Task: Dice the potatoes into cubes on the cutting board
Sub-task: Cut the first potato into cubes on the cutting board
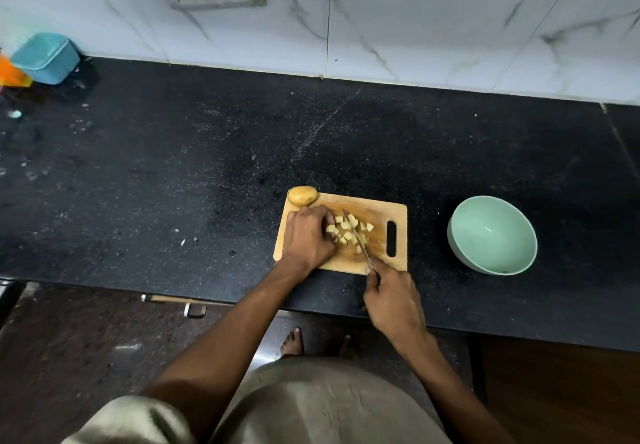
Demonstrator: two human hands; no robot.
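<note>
- The cutting board [379, 208] lies on the dark tabletop [207, 173].
- The left hand [308, 237] curls over potato pieces [349, 232] at the board's middle.
- The right hand [393, 299] grips the knife [356, 237], blade among the cubes.
- A whole potato [302, 195] sits on the board's far left corner.
- A green bowl [491, 235] stands right of the board.

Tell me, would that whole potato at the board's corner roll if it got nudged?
Probably. The whole potato is rounded and sits half over the far left corner of the cutting board, so it could roll onto the counter. It looks firm and its skin uncut.
</note>
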